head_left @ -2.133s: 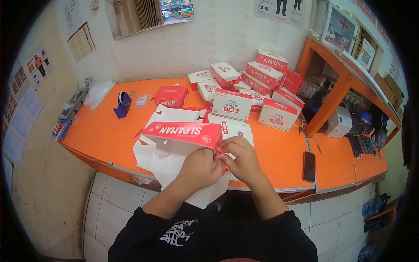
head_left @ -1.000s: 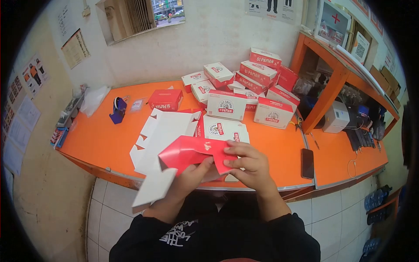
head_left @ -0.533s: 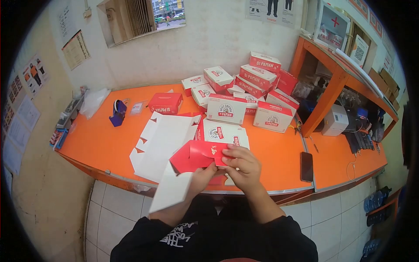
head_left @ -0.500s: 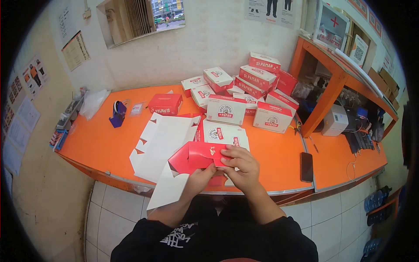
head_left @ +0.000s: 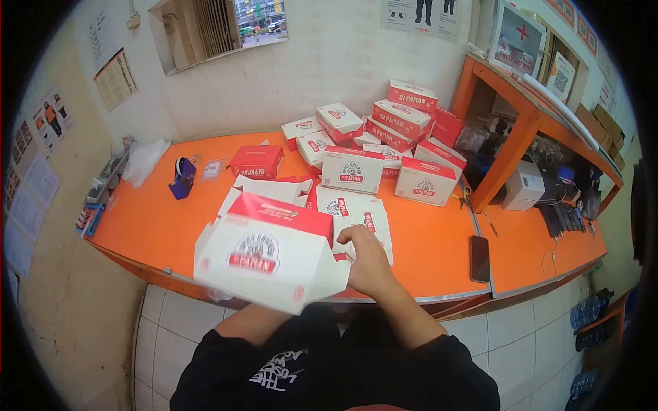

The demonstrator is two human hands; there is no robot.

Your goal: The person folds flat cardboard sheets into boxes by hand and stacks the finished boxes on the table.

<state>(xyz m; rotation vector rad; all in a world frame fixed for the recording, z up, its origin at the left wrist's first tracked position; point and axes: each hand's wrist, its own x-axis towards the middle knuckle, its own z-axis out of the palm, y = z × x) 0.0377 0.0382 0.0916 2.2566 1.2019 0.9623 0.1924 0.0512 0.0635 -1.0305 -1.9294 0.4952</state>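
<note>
holding a half-folded carton [head_left: 264, 264], right hand [head_left: 367, 264] fingers clamped on it, left hidden.

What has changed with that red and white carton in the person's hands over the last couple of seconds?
The carton has turned over and opened out: half a second ago its plain red side faced up, folded small; now its white printed face shows, held broad and lower left. The right hand still grips its edge; the left hand is now hidden behind it. The stacked boxes, flat blanks and phone stayed put.
</note>
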